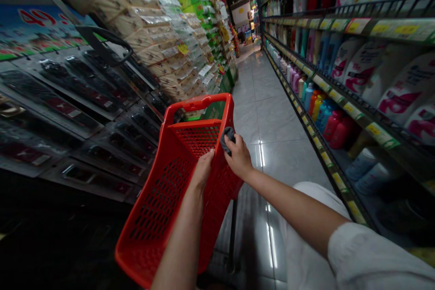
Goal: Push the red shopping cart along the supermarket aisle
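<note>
A red plastic shopping cart (170, 135) with perforated walls stands in front of me, tilted in the view. My left hand (203, 171) is closed on its right side rim, with the fingers partly hidden behind the wrist and rim. In my right hand (239, 157) is a bunched dark grey cloth (226, 140), pressed against the cart's rim near the handle end. The cloth touches the outer edge of the red plastic, a short way beyond my left hand. The part of the basket I can see holds no goods.
Shelves of bottles (360, 63) line the right side, with price strips along their edges. On the left is a rack of packaged goods (84, 81), with stacked tissue packs (152, 31) behind it. A grey tiled aisle (268, 99) runs ahead.
</note>
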The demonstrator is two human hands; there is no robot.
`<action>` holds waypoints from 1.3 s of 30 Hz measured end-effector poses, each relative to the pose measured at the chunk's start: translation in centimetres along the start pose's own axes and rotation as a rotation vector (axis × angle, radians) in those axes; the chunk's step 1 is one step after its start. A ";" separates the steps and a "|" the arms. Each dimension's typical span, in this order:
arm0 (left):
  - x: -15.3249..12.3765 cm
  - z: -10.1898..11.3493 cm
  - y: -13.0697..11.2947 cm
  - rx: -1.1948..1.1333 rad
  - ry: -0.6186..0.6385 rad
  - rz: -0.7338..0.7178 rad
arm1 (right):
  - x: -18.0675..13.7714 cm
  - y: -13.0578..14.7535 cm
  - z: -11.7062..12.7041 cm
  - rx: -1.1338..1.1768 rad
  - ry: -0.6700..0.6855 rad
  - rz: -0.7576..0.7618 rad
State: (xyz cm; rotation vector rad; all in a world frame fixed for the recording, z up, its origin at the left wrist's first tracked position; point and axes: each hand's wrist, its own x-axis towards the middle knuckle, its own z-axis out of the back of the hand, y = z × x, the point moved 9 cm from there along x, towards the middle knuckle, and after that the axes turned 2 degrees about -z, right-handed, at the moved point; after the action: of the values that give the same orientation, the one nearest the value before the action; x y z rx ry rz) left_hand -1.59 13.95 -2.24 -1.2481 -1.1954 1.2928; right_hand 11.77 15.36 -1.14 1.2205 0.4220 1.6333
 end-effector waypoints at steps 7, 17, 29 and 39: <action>0.3 0.3 0.0 0.041 -0.005 -0.014 | 1.0 0.0 1.6 -0.211 0.049 0.021; 0.4 0.5 0.1 0.028 0.002 -0.021 | -3.2 3.0 -0.2 -0.215 0.285 0.235; 0.4 0.0 1.3 -0.109 0.060 0.124 | 0.0 2.8 1.1 -0.305 0.250 0.265; 0.0 -0.7 1.4 -0.205 0.110 0.171 | -1.3 4.0 0.6 -0.430 0.404 0.228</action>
State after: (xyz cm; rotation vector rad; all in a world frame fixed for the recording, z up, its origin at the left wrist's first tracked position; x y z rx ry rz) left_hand -0.94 13.89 -3.61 -1.5791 -1.1849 1.2284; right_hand 10.28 12.34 1.41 0.6329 0.1625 2.0466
